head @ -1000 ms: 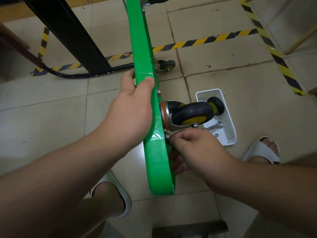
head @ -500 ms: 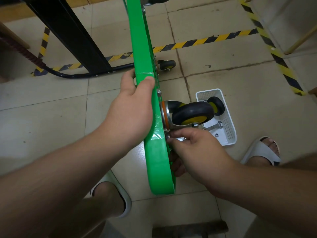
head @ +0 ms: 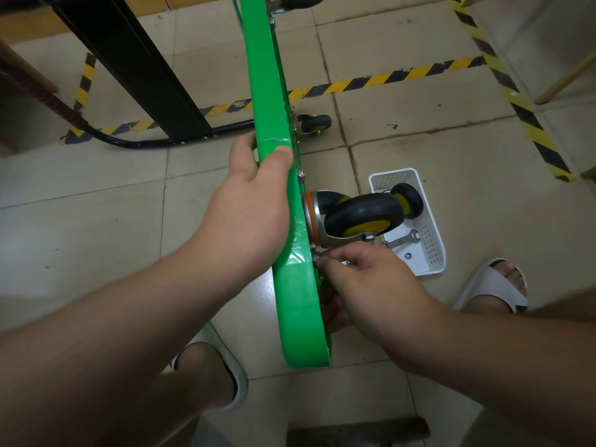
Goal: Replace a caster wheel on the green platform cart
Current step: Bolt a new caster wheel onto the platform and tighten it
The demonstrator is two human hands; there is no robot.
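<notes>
The green platform cart [head: 300, 304] stands on its edge, running from the top of the view down to the middle. My left hand [head: 248, 217] grips its edge from the left, thumb over the rim. A black caster wheel [head: 362, 212] with a yellow hub sits on the cart's underside, in a metal fork with an orange ring. Just below its mounting plate, my right hand [head: 364, 285] pinches a small metal fastener [head: 317, 258] between thumb and fingertips. The fastener is mostly hidden by my fingers.
A white plastic basket [head: 435, 253] on the floor to the right holds a second caster wheel [head: 408, 200], a wrench [head: 401, 241] and a nut. Another mounted caster [head: 314, 123] is farther up the cart. Black frame and cable lie upper left; my feet in white slippers stand below.
My right hand has shifted slightly up and toward the caster's mounting plate, its fingertips turning at the fastener. My left hand and the cart have stayed in place.
</notes>
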